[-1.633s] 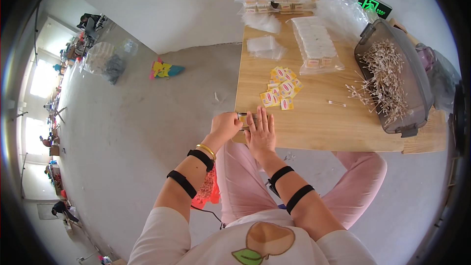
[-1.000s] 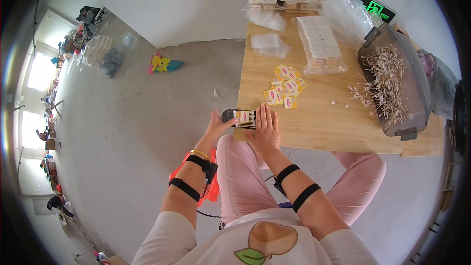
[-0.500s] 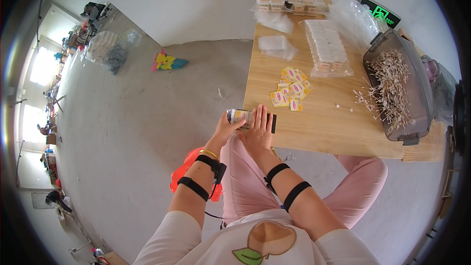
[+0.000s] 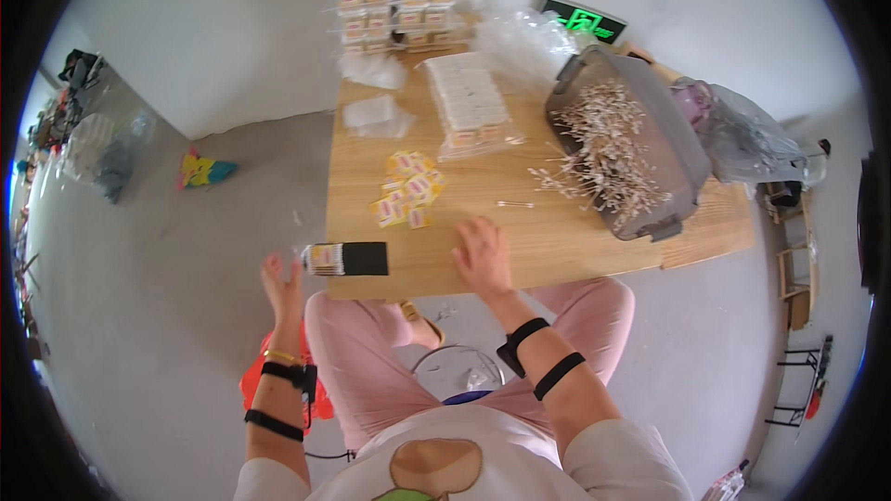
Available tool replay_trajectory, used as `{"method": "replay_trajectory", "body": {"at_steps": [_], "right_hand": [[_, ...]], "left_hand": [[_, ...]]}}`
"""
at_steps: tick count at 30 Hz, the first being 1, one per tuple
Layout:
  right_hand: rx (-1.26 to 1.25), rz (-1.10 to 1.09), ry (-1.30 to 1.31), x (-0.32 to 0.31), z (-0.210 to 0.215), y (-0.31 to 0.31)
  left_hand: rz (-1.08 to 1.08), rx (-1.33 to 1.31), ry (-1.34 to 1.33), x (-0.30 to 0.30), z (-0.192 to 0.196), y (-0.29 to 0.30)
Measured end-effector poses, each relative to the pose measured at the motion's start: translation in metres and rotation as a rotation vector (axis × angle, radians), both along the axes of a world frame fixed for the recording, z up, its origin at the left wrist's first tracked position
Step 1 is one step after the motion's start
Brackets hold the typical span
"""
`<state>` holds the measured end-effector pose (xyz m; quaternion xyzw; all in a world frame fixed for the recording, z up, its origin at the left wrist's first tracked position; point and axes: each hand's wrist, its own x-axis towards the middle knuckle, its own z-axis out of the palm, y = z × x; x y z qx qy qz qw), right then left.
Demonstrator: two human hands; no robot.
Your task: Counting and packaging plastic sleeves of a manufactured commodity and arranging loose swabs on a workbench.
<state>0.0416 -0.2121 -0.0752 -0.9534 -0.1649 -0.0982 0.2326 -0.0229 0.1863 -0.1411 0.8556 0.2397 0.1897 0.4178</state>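
A small pack of cotton swabs [image 4: 325,260] with a yellow and white label lies at the table's left front edge, partly in a flat black sleeve or holder [image 4: 366,259]. Just left of it is my left hand [image 4: 282,289], fingers apart and nothing held; whether it touches the pack I cannot tell. My right hand [image 4: 483,258] is over the table's front part, fingers spread and slightly bent, holding nothing. Beyond it lies a single cotton swab [image 4: 516,205]. Loose cotton swabs [image 4: 608,144] heap up in a tilted grey plastic bin [image 4: 676,130] on the right.
Yellow and white cards [image 4: 406,190] are piled mid-left on the wooden table [image 4: 557,255]. Behind them are clear plastic bags [image 4: 379,116], a large bag of packed swabs [image 4: 471,107] and stacked packs [image 4: 367,0]. A red plastic bag [image 4: 263,373] is beside my left leg.
My hands have come apart, leaving the swab pack and black holder on the table edge. The right hand moved right along the table. The view shifted right.
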Motion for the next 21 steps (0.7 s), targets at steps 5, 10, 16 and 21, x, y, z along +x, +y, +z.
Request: {"method": "replay_trajectory", "body": {"at_steps": [5, 10, 16, 21], "right_hand": [[-0.032, -0.346, -0.077, 0.038, 0.011, -0.091], [0.012, -0.310, -0.043, 0.053, -0.004, -0.091], [0.162, -0.087, -0.083, 0.017, 0.000, -0.067], [0.179, -0.309, -0.151, 0.043, 0.015, -0.120]], "left_hand": [[-0.220, 0.233, -0.041, 0.002, 0.058, -0.085], [-0.673, 0.161, -0.094, 0.011, 0.101, -0.200], [-1.036, 0.650, 0.004, 0.042, 0.087, -0.281], [-1.081, 0.757, 0.060, 0.058, 0.066, -0.292]]}}
